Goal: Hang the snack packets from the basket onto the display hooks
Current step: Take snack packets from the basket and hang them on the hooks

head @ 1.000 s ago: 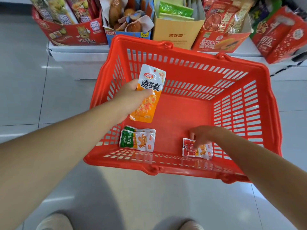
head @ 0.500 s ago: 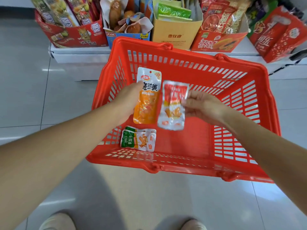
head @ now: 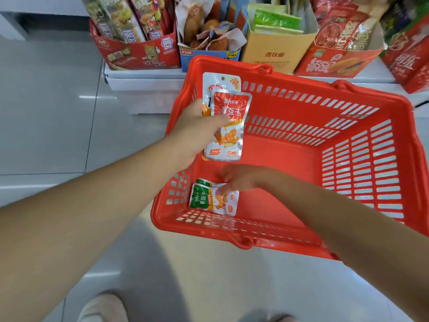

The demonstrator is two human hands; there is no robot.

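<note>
Underfoot, glossy grey floor tiles [head: 46,112] with pale reflections; one light shoe toe [head: 104,307] shows at the bottom edge.

Red plastic basket [head: 285,159]: rigid, rectangular, walls pierced with rows of slots, smooth solid floor. We count four packets in or over it.

- Left hand [head: 197,133], over the basket's far-left corner, grips two flat foil packets stacked face to face. In front is a red-and-white packet [head: 229,140], shiny, crimped silver edges, upside down to us. Behind it is an orange packet [head: 218,83], taller, its silvery top with a small punched hole sticking out above. The thumb is clamped across the front packet; the other fingers are hidden behind.
- Right hand [head: 241,177] is down at the basket floor, near-left corner, fingers bent onto two overlapping green-and-white packets [head: 202,198] lying flat. We cannot tell whether the fingers have closed on them or only touch.

Beyond the basket, a white shelf base [head: 144,82] carries open cardboard display cartons: a red carton [head: 137,54] of long stick packs, a blue carton [head: 209,54] of brown snacks in clear wrap, a tan box [head: 276,56] of green sachets, and another red carton [head: 334,61] of red bags.
</note>
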